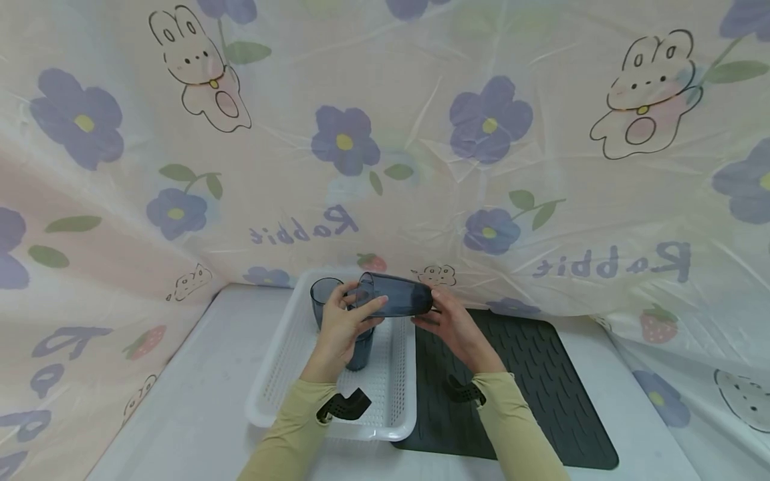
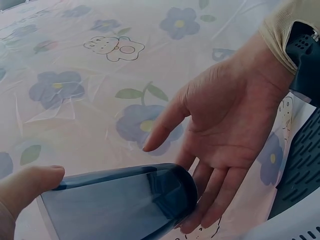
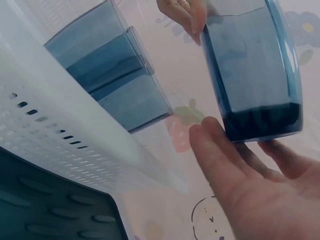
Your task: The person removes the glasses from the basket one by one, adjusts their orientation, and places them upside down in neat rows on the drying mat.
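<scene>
Toward the desk's (image 1: 198,374) far edge, the white tray (image 1: 283,374) carried a stack of blue cups (image 1: 325,297). Your left hand (image 1: 339,327) gripped the mouth end of one more blue cup (image 1: 394,295), fingers curled round its rim, lifting it above the tray. The cup lay on its side, long axis running left to right, mouth left, base right. Your right hand (image 1: 454,327) met the base with fingers straight and apart, likely steadying it. The dark mat (image 1: 541,374) lay beside the tray.
</scene>
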A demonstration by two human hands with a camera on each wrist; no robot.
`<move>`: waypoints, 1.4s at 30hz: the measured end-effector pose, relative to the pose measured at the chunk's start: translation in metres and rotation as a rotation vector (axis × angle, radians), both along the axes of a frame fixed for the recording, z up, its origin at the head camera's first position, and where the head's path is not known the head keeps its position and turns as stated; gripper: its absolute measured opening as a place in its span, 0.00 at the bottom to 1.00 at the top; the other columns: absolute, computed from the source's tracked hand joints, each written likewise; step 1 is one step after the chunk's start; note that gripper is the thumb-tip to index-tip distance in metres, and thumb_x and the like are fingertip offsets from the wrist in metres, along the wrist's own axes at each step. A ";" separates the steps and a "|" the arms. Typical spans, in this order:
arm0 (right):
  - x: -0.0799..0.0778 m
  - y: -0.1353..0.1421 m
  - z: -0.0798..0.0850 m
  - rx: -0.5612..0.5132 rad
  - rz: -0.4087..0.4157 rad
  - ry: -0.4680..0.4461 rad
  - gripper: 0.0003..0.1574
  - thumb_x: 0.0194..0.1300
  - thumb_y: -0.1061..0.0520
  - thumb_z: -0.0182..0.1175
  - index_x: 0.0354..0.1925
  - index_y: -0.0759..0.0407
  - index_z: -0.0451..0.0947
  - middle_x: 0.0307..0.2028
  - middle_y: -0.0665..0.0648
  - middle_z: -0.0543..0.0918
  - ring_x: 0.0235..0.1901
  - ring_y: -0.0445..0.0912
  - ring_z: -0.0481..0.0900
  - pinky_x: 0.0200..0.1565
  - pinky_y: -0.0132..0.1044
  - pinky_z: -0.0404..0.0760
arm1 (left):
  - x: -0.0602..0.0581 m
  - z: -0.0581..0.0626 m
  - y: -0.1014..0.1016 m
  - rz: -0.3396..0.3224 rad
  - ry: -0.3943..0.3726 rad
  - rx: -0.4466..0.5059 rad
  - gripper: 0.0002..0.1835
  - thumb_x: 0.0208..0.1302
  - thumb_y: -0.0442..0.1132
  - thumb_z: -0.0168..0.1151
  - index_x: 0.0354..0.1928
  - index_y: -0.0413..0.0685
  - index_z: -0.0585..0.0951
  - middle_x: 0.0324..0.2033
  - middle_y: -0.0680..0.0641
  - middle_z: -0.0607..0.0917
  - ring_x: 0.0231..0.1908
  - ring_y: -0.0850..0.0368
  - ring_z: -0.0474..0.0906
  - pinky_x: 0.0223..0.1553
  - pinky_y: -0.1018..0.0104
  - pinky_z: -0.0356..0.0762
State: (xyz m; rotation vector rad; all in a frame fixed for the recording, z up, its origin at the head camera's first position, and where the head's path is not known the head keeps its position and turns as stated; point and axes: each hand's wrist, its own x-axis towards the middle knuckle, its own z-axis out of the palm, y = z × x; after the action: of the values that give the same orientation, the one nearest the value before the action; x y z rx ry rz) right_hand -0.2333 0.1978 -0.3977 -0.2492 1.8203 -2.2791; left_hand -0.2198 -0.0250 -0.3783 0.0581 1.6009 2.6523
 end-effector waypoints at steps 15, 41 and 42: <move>0.001 -0.003 -0.003 -0.052 -0.064 -0.022 0.37 0.71 0.54 0.56 0.71 0.55 0.53 0.61 0.69 0.62 0.54 0.55 0.76 0.58 0.45 0.74 | 0.001 0.000 0.005 -0.034 -0.014 -0.018 0.40 0.54 0.31 0.72 0.67 0.43 0.62 0.60 0.35 0.61 0.45 0.44 0.79 0.44 0.53 0.82; 0.014 0.025 0.014 -0.140 -0.275 0.057 0.30 0.70 0.55 0.57 0.67 0.54 0.62 0.52 0.52 0.77 0.46 0.45 0.82 0.51 0.40 0.80 | -0.003 0.002 -0.020 -0.328 0.130 -0.267 0.31 0.64 0.37 0.64 0.68 0.45 0.65 0.64 0.37 0.67 0.59 0.44 0.71 0.58 0.52 0.72; 0.015 0.028 0.013 -0.136 -0.278 0.055 0.31 0.70 0.55 0.57 0.67 0.54 0.61 0.51 0.52 0.77 0.46 0.45 0.82 0.51 0.40 0.80 | -0.004 0.002 -0.022 -0.328 0.139 -0.278 0.31 0.65 0.37 0.63 0.68 0.43 0.65 0.63 0.36 0.68 0.59 0.44 0.71 0.58 0.52 0.72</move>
State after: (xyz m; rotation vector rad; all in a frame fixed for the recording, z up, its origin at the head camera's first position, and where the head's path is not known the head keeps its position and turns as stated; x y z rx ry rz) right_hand -0.2179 0.2255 -0.3844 -0.0844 1.8271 -2.6131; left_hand -0.2233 -0.0470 -0.3759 0.4600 1.8034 2.2066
